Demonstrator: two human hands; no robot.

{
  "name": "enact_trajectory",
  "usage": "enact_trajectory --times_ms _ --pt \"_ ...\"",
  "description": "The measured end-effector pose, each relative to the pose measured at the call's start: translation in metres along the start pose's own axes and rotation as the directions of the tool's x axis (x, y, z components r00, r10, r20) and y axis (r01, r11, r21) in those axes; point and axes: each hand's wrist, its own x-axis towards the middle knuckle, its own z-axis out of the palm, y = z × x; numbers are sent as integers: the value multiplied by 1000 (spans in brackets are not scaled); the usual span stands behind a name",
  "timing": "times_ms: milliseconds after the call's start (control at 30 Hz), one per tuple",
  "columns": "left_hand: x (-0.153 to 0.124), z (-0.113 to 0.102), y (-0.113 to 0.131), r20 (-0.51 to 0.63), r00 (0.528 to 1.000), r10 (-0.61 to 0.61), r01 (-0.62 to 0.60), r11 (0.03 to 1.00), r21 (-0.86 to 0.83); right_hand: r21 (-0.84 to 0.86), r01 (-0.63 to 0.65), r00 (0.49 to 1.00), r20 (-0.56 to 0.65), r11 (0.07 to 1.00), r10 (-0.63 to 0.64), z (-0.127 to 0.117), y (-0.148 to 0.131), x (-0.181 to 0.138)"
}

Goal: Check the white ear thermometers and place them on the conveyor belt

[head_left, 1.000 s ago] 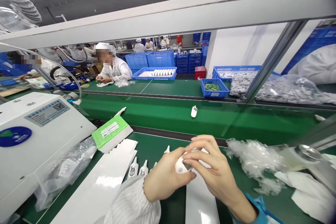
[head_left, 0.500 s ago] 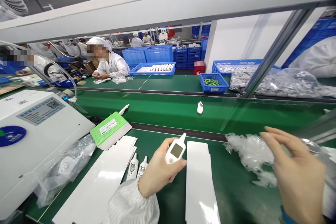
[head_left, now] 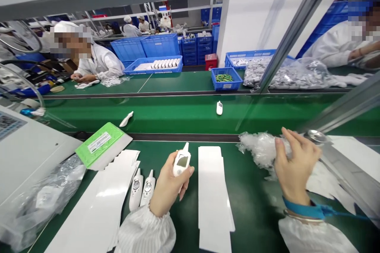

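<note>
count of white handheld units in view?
5. One unit held in the left hand; a pair on the mat beside it; two on the belt, left and middle. Others at the far bench may be hidden.

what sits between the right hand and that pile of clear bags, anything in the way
Nothing visible does. The right hand is at the pile of clear bags, its fingers touching the pile's right edge. The left hand holds the white thermometer well aside, beyond the white card strip.
</note>
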Motion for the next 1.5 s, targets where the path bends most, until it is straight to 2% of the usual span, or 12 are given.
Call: enact_trajectory --times_ms 67,133,167,233,300,433,533,700,1000,1500 --pt "6 7 -8 -39 999 -1 -1 999 -53 118 -10 1000 -7 993 11 -9 -22 -8" --pt "16 18 -16 -108 994 18 -31 992 -122 307 -73 986 164 949 23 -9 -42 -24" --pt "22 25 -20 -146 989 31 -54 986 -157 390 -138 956 293 910 20 -5 -50 -35" --pt "37 38 -31 -209 976 55 -99 973 -206 455 -282 861 508 845 13 9 -63 -56" --pt "53 49 -43 -256 964 76 -133 968 -213 429 -358 804 594 829 40 27 -71 -75" --pt "73 58 -66 -299 949 101 -145 981 -128 370 -386 780 620 845 85 52 -81 -92" --pt "75 57 -73 -325 937 125 -147 988 -42 351 -385 770 631 853 88 55 -85 -92" --pt "69 58 -70 -350 925 149 -154 988 13 350 -377 759 647 858 70 53 -87 -91" --pt "67 60 -71 -381 919 97 -114 993 -21 363 -401 755 651 841 78 56 -88 -90" --pt "59 70 -76 -377 924 67 -144 974 -178 376 -442 785 601 814 148 59 -92 -100"
